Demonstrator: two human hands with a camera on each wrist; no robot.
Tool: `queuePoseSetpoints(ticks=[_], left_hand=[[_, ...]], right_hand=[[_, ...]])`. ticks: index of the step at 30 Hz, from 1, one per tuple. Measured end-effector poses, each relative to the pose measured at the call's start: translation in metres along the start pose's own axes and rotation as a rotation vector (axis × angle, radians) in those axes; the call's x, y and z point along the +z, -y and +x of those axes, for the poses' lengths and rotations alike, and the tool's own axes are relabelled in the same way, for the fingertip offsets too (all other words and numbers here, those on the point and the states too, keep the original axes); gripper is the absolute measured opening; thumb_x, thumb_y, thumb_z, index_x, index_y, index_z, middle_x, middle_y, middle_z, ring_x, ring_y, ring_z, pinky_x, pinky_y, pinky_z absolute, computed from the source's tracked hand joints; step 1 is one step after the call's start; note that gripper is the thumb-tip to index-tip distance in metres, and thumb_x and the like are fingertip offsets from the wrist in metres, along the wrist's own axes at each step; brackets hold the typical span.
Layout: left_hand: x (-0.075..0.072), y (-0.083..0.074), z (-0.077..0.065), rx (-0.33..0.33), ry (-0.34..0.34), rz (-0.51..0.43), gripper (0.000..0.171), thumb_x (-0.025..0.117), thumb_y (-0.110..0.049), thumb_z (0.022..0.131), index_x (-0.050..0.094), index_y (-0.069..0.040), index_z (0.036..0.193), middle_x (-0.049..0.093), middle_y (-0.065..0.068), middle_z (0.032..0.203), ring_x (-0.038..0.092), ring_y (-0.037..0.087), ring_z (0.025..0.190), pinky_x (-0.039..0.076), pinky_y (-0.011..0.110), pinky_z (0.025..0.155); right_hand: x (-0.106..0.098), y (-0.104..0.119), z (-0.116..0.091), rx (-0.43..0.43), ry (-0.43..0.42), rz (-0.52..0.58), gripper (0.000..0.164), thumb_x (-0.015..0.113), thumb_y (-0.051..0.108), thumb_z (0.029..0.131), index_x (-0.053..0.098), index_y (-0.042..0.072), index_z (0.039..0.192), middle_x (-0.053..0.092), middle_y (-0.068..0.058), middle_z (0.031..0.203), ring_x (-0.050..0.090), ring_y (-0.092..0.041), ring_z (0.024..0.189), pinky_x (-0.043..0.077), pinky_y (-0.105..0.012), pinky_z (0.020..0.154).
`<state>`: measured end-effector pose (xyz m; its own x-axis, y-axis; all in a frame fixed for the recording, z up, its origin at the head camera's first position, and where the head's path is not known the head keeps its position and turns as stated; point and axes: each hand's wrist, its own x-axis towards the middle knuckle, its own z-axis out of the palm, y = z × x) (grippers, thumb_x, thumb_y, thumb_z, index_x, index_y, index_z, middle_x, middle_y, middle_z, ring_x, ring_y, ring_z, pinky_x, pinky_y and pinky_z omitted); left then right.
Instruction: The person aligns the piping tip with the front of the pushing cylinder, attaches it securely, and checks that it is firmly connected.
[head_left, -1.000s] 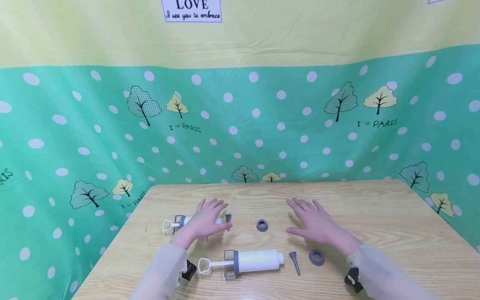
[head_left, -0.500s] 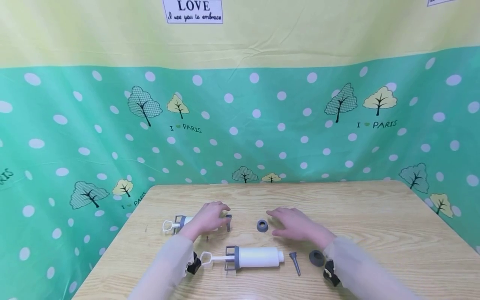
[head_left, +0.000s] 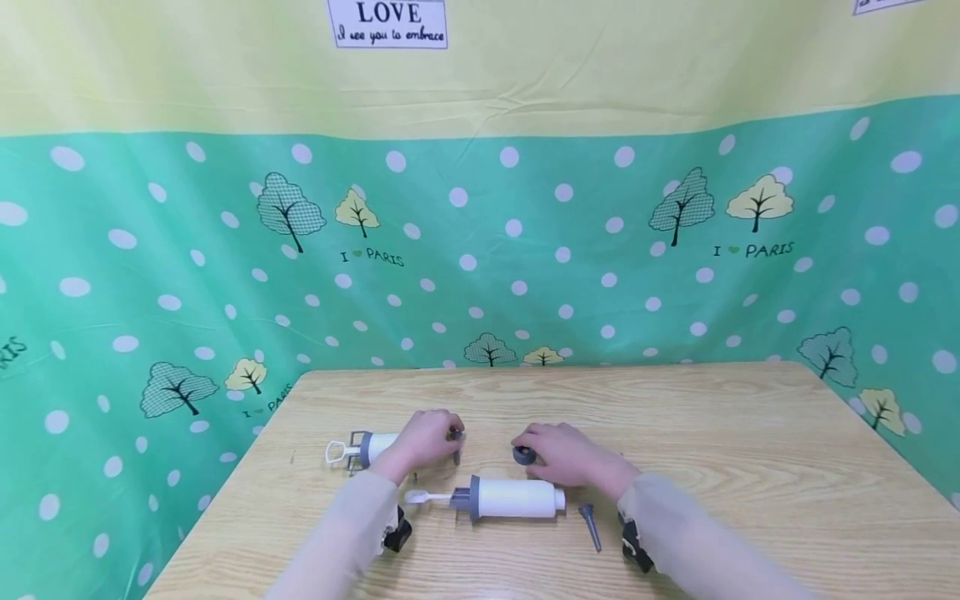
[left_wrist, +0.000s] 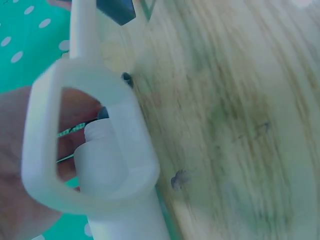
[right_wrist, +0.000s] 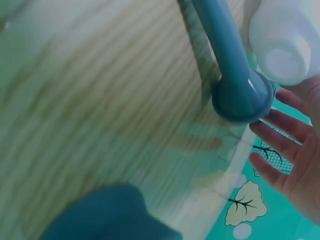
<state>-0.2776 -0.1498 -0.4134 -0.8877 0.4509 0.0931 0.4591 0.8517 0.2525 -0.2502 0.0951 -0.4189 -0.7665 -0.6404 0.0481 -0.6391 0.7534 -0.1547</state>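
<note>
My left hand (head_left: 427, 437) pinches a small grey nozzle (head_left: 456, 435) at the table's left-middle. Beneath that wrist lies a white syringe (head_left: 381, 443) with a grey collar and looped plunger handle; the hand covers part of its barrel. My right hand (head_left: 562, 454) grips a dark grey ring cap (head_left: 524, 455) between thumb and fingers. Nearer me lies a second white syringe (head_left: 517, 497), its looped handle (left_wrist: 42, 150) large in the left wrist view. A long grey nozzle (head_left: 590, 527) rests beside its tip. Another grey ring (right_wrist: 105, 217) shows at the right wrist view's bottom edge.
The light wooden table (head_left: 750, 433) ends at a green and yellow curtain (head_left: 525, 275) with dots and trees. A black wrist camera (head_left: 397, 531) hangs under the left wrist, close to the nearer syringe's handle, and another camera (head_left: 636, 543) under the right.
The right hand has moved left onto the ring cap, and the left hand has closed on the small nozzle. The nearer syringe has rolled, its handle now edge-on; the right arm covers the other ring.
</note>
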Motion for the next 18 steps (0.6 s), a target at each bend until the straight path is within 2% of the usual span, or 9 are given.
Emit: queuePoseSetpoints(ticks=[8,15,18], left_hand=[[0.0066,0.0027,0.0031,-0.014,-0.066,0.082,0.010,0.070,-0.012,0.073,0.067,-0.011,0.082,0.065,0.001,0.079,0.059,0.017,0.074,0.042,0.044,0.082],[0.0061,-0.0018,0.0036,-0.038,-0.082,0.065,0.007,0.070,-0.011,0.073,0.066,-0.012,0.078,0.062,-0.002,0.072,0.055,0.013,0.068,0.041,0.042,0.080],[0.0061,-0.0035,0.0042,-0.060,-0.087,0.029,0.007,0.069,-0.009,0.074,0.067,-0.013,0.080,0.062,-0.003,0.073,0.056,0.012,0.069,0.042,0.040,0.081]], right_hand=[[0.0052,0.0011,0.0052,0.002,-0.048,-0.033,0.033,0.064,0.024,0.083,0.060,0.016,0.114,0.061,-0.001,0.108,0.058,-0.016,0.096,0.046,-0.041,0.082],[0.0054,0.0041,0.0076,0.007,-0.076,-0.019,0.026,0.066,0.020,0.081,0.062,0.016,0.107,0.063,0.001,0.101,0.059,-0.014,0.089,0.046,-0.038,0.077],[0.0056,0.0046,0.0085,0.020,-0.081,-0.011,0.026,0.066,0.019,0.081,0.062,0.016,0.106,0.063,0.001,0.100,0.059,-0.013,0.088,0.045,-0.037,0.077]])
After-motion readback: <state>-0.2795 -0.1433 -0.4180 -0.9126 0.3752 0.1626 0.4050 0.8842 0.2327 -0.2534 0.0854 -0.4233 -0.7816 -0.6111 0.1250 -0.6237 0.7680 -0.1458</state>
